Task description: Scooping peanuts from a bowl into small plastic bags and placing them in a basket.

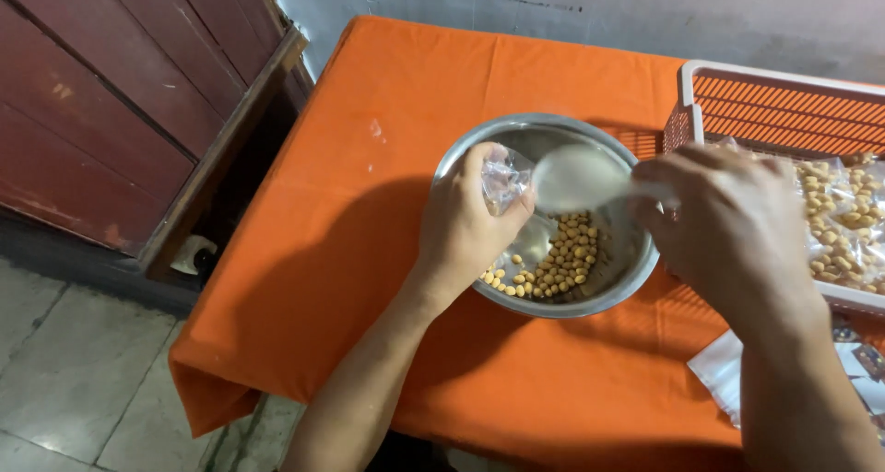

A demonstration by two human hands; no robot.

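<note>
The right hand (737, 218), nearest, grips a white spoon (576, 179) over the steel bowl (553, 292) of small yellow snacks (562, 260), while the left hand (466, 223) pinches a thin, probably slippery clear bag (502, 177), best held at its mouth.

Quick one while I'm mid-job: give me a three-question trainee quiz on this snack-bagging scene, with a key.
1. True or false: the round steel bowl on the orange tablecloth is filled to the brim with small yellow round snacks.
2. Which hand holds the white plastic spoon: A left, B right?
3. Fill in: the left hand holds a small clear plastic ____ over the bowl.

Key
1. False: the snacks only cover part of the bottom.
2. B: the right hand grips its handle.
3. Bag. Filled bags lie in the orange-and-white plastic basket.
</note>
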